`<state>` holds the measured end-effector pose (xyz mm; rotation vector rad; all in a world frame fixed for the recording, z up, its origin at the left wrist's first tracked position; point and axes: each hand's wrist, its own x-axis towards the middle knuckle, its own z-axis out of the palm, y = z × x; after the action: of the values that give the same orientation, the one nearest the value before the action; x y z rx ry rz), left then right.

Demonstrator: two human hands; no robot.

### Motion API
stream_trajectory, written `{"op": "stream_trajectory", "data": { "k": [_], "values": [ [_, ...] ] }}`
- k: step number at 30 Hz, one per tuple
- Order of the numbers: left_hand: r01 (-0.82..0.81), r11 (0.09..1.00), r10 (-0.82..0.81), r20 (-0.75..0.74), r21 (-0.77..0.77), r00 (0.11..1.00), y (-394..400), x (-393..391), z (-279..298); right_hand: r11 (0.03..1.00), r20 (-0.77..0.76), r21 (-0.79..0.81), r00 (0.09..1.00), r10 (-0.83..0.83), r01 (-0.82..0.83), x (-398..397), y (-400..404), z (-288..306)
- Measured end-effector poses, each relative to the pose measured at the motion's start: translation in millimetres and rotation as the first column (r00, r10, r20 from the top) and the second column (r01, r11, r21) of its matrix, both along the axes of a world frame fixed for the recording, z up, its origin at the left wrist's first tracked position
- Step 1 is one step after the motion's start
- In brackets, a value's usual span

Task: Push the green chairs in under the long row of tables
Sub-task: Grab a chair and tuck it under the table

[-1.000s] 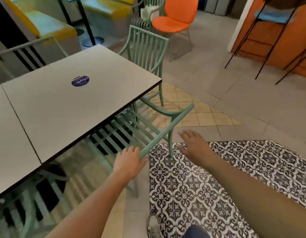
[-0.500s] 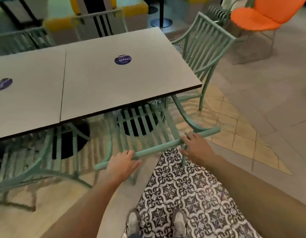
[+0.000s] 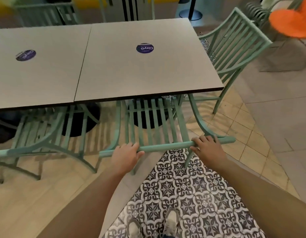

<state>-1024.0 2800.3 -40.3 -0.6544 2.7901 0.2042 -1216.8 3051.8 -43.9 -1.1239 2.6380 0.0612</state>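
A green slatted chair [image 3: 154, 121] stands in front of me with its seat partly under the right grey table [image 3: 148, 73]. My left hand [image 3: 125, 156] grips the left part of the chair's top rail. My right hand [image 3: 208, 148] grips the same rail near its right end. A second green chair [image 3: 45, 140] sits to the left, its seat under the left grey table [image 3: 37, 69]. A third green chair [image 3: 234, 48] stands at the table's right end, turned toward it.
An orange chair [image 3: 291, 23] stands at the far right. More green chairs [image 3: 44, 14] line the tables' far side. Black round table bases [image 3: 80, 122] sit under the tables. My shoes [image 3: 171, 222] stand on a patterned tile strip [image 3: 191, 194].
My right hand came down from open air onto the chair's top rail and now grips it. The view swung left to face the table squarely. The chair now sits square to the table edge.
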Motion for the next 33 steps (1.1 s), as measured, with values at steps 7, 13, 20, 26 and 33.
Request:
{"op": "stream_trajectory", "data": {
  "k": [7, 13, 20, 26, 33],
  "values": [
    [0.016, 1.000, -0.016, -0.002, 0.019, 1.000, -3, 18, 5, 1.000, 0.010, 0.029, 1.000, -0.008, 0.008, 20, 1, 3],
    [0.030, 1.000, -0.030, 0.008, 0.006, 1.000, 1, 42, 6, 1.000, -0.042, -0.017, 0.999, -0.013, 0.012, 48, 8, -2],
    [-0.007, 0.999, 0.007, -0.013, 0.044, 1.000, 3, 77, 5, 1.000, -0.018, -0.013, 1.000, 0.002, -0.002, 73, 6, 0],
    [-0.031, 0.998, 0.031, -0.007, 0.055, 0.999, -3, 93, 6, 1.000, 0.020, 0.023, 1.000, -0.008, 0.007, 91, -2, 4],
    [-0.026, 0.997, 0.020, 0.087, 0.076, 0.996, -8, 87, 13, 0.999, 0.065, -0.006, 0.997, -0.043, 0.044, 95, -5, 8]
  ]
}}
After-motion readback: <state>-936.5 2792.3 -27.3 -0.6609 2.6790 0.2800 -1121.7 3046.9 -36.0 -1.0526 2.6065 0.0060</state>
